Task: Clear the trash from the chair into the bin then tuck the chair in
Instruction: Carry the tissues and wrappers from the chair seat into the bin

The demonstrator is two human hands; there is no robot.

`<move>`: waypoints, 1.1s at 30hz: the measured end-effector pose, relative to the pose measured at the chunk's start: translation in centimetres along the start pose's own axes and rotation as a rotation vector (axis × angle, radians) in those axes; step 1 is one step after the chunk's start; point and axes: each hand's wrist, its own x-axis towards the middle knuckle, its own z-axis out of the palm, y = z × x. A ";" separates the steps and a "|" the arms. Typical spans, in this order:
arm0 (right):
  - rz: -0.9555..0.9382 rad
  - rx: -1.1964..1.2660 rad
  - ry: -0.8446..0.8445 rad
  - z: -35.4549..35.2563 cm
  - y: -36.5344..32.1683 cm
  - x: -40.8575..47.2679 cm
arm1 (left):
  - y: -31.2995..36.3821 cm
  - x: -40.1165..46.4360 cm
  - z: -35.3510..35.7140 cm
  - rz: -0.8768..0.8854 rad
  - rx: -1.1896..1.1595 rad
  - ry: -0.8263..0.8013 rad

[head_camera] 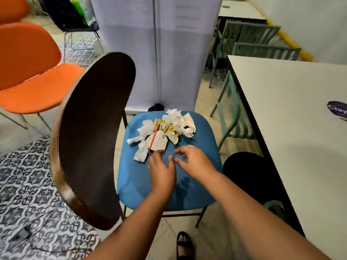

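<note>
A chair with a blue seat and a dark wooden backrest stands in front of me. On the far half of the seat lies a pile of trash: crumpled white tissues, dotted paper wrappers, a yellow-green carton piece and a red straw. My left hand hovers over the seat just short of the pile, fingers loosely curled, holding nothing. My right hand is beside it, fingers bent, also holding nothing. A round black bin stands to the right of the chair, partly under the table.
A white table fills the right side, with green metal chairs behind it. An orange chair stands at the left. A white banner stand rises behind the blue chair. My sandalled foot is on the tile floor.
</note>
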 end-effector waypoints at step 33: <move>-0.744 -0.696 -0.220 3.7 -2.0 15.8 | -5.9 9.1 0.0 -0.458 0.269 0.244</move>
